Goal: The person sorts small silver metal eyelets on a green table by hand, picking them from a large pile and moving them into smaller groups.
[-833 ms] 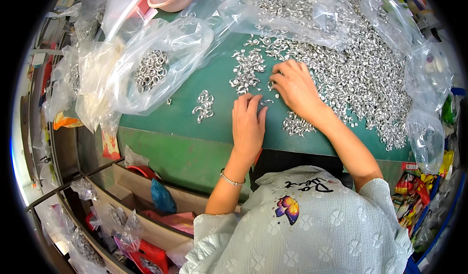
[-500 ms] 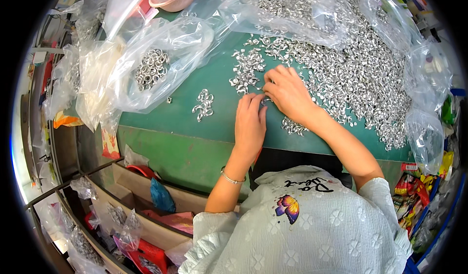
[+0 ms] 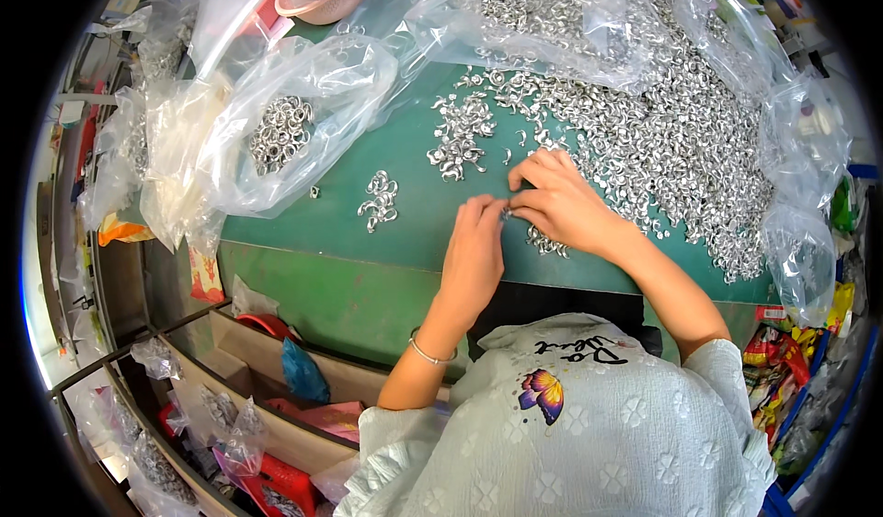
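Observation:
My left hand (image 3: 475, 246) and my right hand (image 3: 566, 206) meet above the green tabletop, with fingertips almost touching. Both are closed in a pinch at a small silvery metal piece (image 3: 506, 213), mostly hidden by the fingers. A small heap of curved metal pieces (image 3: 460, 135) lies beyond my hands. Several more pieces (image 3: 546, 242) sit just under my right hand, beside the large spread pile (image 3: 681, 140) of the same kind. To the left of my left hand is a little group of linked-looking curved pieces (image 3: 378, 201).
An open clear plastic bag (image 3: 345, 75) holding silvery rings (image 3: 282, 131) lies at the left. Clear plastic sheeting (image 3: 607, 48) covers part of the far pile. A pink basket (image 3: 322, 2) stands at the back. Below the table's left front edge are wooden compartments (image 3: 267, 425) with bagged parts.
Both hands have drawn slightly nearer to me, away from the small heap, still pinched together. A few loose pieces beside that heap now show where my right hand was.

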`<state>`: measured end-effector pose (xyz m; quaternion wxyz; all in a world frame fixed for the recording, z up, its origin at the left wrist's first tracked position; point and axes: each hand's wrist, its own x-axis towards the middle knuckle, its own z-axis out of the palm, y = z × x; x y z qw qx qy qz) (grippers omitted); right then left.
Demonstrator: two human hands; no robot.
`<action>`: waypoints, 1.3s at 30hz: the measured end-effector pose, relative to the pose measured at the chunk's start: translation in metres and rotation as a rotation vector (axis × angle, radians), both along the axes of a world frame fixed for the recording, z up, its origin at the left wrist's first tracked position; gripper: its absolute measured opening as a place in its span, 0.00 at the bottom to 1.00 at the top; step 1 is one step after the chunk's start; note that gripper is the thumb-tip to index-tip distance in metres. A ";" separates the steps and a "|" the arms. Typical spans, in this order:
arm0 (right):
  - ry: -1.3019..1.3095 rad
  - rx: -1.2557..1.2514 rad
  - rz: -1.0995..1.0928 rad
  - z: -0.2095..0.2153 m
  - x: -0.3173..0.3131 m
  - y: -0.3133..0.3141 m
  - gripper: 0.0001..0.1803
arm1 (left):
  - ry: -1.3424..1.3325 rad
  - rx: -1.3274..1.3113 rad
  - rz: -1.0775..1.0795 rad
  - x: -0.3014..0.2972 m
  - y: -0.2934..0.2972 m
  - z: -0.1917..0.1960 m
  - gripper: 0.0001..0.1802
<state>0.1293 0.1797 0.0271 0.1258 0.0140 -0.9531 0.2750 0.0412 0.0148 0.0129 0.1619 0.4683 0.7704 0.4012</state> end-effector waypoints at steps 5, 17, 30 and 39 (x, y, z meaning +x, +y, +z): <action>0.088 -0.045 -0.321 -0.005 -0.008 0.022 0.07 | -0.149 0.105 0.026 0.008 0.004 0.000 0.17; 0.099 0.235 -0.420 -0.014 -0.034 0.010 0.08 | 0.105 0.102 0.150 -0.010 0.012 0.001 0.18; 0.058 0.228 -0.381 -0.021 -0.032 0.006 0.03 | 0.258 -0.001 0.168 -0.020 0.006 -0.012 0.17; 0.119 0.053 -0.349 -0.014 -0.036 0.005 0.06 | 0.262 0.007 0.287 -0.032 0.001 -0.008 0.21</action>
